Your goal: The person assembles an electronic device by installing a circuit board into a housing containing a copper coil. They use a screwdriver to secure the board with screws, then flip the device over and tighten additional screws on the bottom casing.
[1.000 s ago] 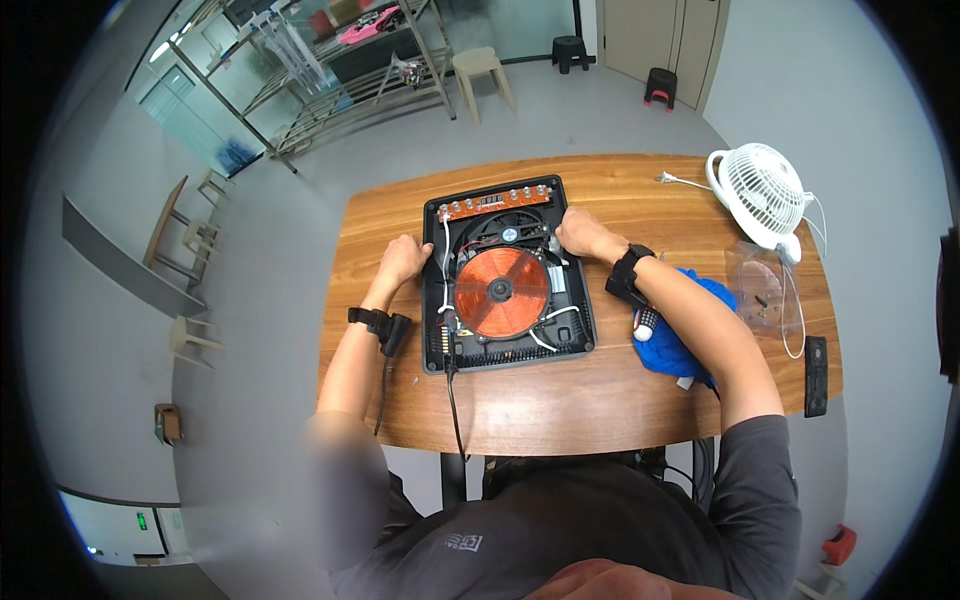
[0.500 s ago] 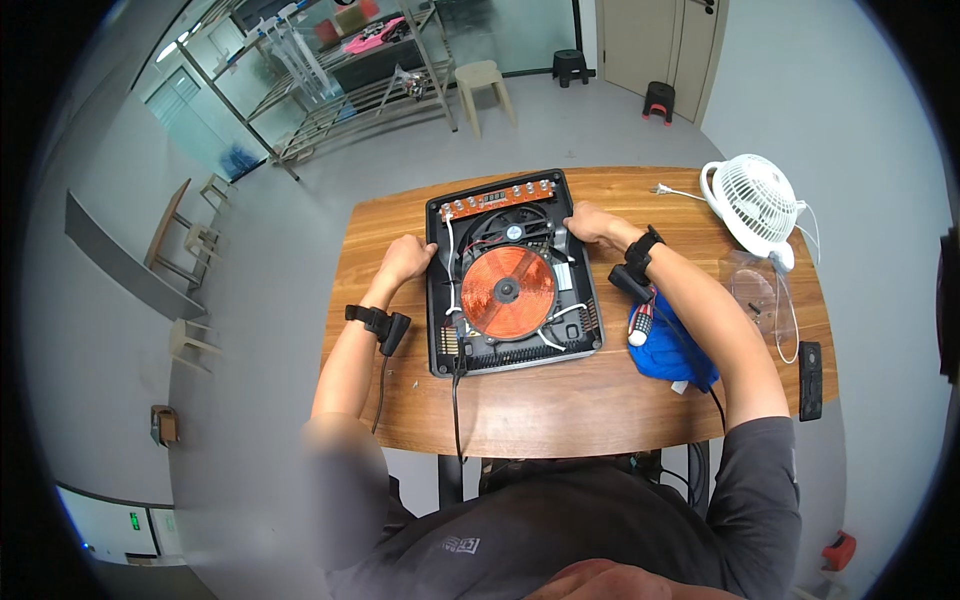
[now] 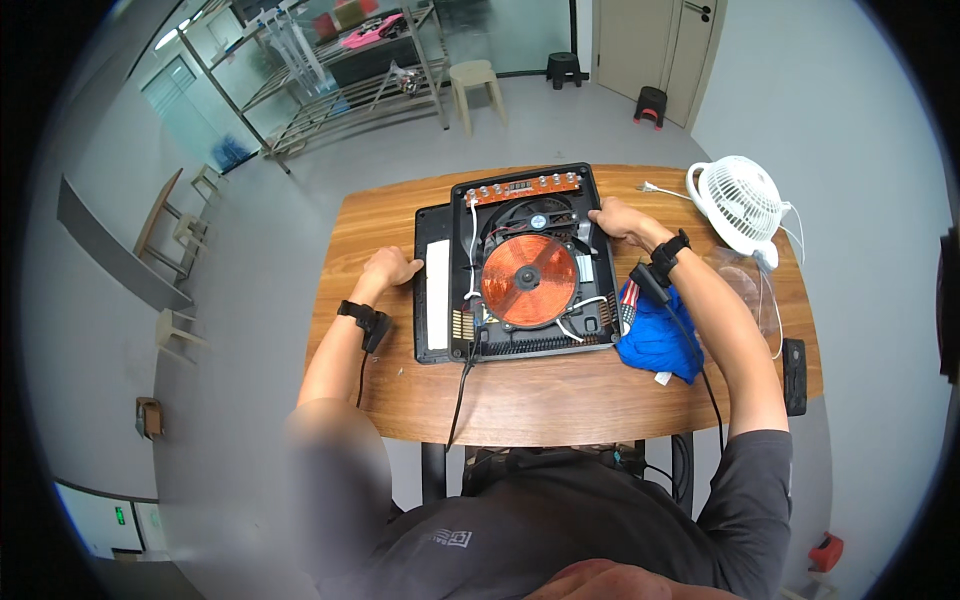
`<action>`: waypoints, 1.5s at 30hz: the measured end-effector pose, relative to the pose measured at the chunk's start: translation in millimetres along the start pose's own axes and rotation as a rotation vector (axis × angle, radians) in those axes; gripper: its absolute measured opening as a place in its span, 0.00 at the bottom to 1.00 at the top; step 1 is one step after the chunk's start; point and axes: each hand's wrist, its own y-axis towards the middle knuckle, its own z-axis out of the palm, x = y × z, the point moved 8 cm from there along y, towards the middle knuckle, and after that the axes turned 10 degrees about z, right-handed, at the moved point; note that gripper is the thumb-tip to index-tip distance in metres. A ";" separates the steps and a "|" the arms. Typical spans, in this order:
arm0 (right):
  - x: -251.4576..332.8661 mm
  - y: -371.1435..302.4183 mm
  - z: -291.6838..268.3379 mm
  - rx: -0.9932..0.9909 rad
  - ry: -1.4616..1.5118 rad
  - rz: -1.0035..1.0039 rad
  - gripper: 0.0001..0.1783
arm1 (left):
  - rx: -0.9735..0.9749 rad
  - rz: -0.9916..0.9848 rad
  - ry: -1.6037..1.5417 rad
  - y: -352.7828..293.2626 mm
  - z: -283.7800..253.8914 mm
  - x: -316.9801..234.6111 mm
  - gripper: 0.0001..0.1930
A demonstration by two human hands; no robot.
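An opened induction cooker base shows its round copper coil, a black fan and an orange button board. Under its left side sticks out a flat black panel with a white strip. My left hand has its fingers closed at the panel's left edge. At the upper right edge of the base, my right hand is closed on the rim, its fingertips partly hidden. A black cord runs from the base over the table's near edge.
Right of the base lie a blue cloth and a striped handle beside it. A white fan with its cord stands at the table's right, near a clear plastic piece and a dark bar. Small bits dot the wooden table.
The base has shifted right and slightly away relative to the black panel, whose left part with the white strip now shows. My hands are farther apart relative to each other.
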 end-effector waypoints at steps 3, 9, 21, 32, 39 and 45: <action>12.3 -14.7 3.1 -0.019 -0.003 -0.026 0.21 | 0.017 0.077 0.065 6.5 30.4 19.0 0.32; 18.1 -32.4 -3.8 -0.045 -0.045 0.018 0.22 | 0.088 0.110 -0.182 9.7 37.0 19.5 0.20; 2.0 -9.9 2.1 0.008 -0.045 0.024 0.25 | 0.016 0.115 -0.286 -9.8 18.5 16.5 0.17; 9.2 -1.4 8.9 0.013 -0.097 -0.024 0.25 | -0.017 0.159 -0.162 -4.0 14.5 0.4 0.19; 20.6 -14.8 -12.3 0.000 -0.012 -0.072 0.16 | -0.194 0.545 -0.310 -18.1 -57.4 -150.4 0.22; 66.7 -61.3 -16.9 0.075 0.049 -0.121 0.23 | -0.152 0.622 -0.328 -54.1 -93.7 -284.9 0.28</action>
